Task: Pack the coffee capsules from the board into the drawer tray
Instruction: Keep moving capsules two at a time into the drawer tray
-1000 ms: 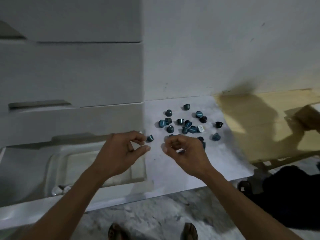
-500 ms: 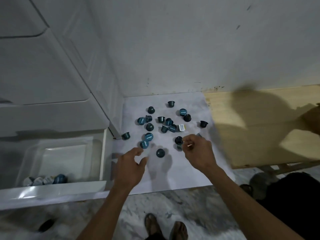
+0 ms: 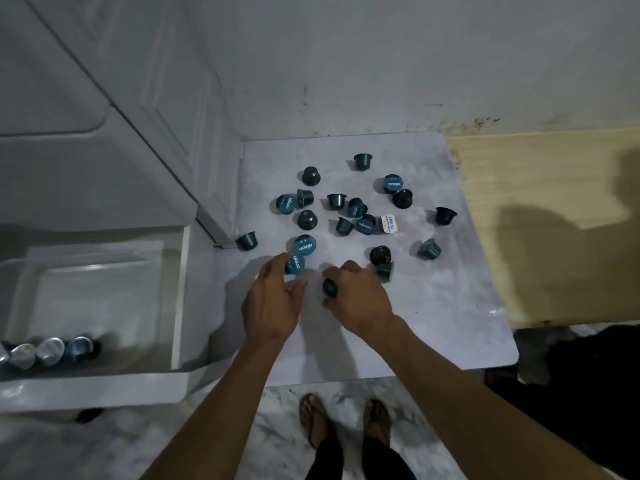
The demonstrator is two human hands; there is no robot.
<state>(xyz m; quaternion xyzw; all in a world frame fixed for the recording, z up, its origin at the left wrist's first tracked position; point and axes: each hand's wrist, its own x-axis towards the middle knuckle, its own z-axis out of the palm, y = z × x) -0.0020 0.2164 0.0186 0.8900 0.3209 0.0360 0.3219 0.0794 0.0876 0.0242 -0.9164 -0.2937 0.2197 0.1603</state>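
Several dark and blue coffee capsules (image 3: 360, 216) lie scattered on a white marbled board (image 3: 443, 306). My right hand (image 3: 356, 297) pinches one dark capsule (image 3: 329, 287) between thumb and fingers near the board's middle. My left hand (image 3: 270, 301) is just left of it, fingers nearly straight, with the fingertips touching a blue-lidded capsule (image 3: 296, 264). One capsule (image 3: 247, 240) lies alone at the board's left edge. The clear drawer tray (image 3: 104, 271) sits in an open white drawer to the left, with several capsules (image 3: 52, 351) lined along its near side.
A white drawer cabinet (image 3: 104, 150) stands behind the open drawer, and a white wall is behind the board. A wooden panel (image 3: 554, 220) adjoins the board on the right. My sandalled feet (image 3: 343, 420) are on the marble floor; a dark object (image 3: 588, 368) lies lower right.
My right hand moved left and took hold of the dark capsule that lay alone near the board's middle. My left hand reached forward to a blue-lidded capsule.
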